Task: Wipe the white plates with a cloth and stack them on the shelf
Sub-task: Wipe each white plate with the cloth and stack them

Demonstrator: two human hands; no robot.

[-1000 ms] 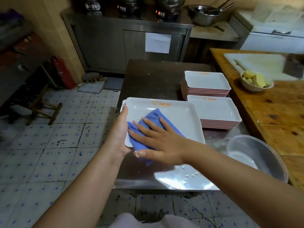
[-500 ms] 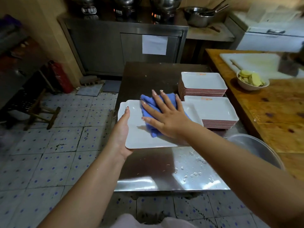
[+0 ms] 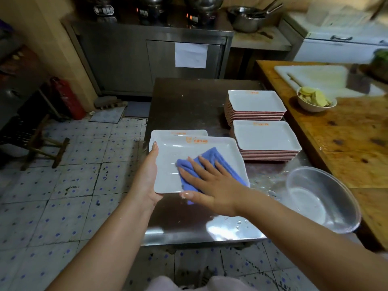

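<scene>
A white rectangular plate (image 3: 168,164) is held tilted above the steel table (image 3: 189,97), with another white plate (image 3: 163,133) lying under its far edge. My left hand (image 3: 149,177) grips the plate's left rim. With straight fingers, my right hand (image 3: 210,181) presses a blue cloth (image 3: 212,156) flat onto the plate's face. Two stacks of white plates with red sides stand to the right, one far (image 3: 255,101) and one near (image 3: 265,135).
A clear bowl (image 3: 323,198) sits at the table's right front corner, beside water drops. A wooden counter (image 3: 352,143) on the right carries a white cutting board (image 3: 315,76) and a bowl of slices (image 3: 316,98). Steel cabinet (image 3: 130,59) behind; tiled floor (image 3: 63,185) to the left.
My right hand has drawn the cloth from the plate's far edge back toward its near right part. The left hand keeps its hold on the left rim.
</scene>
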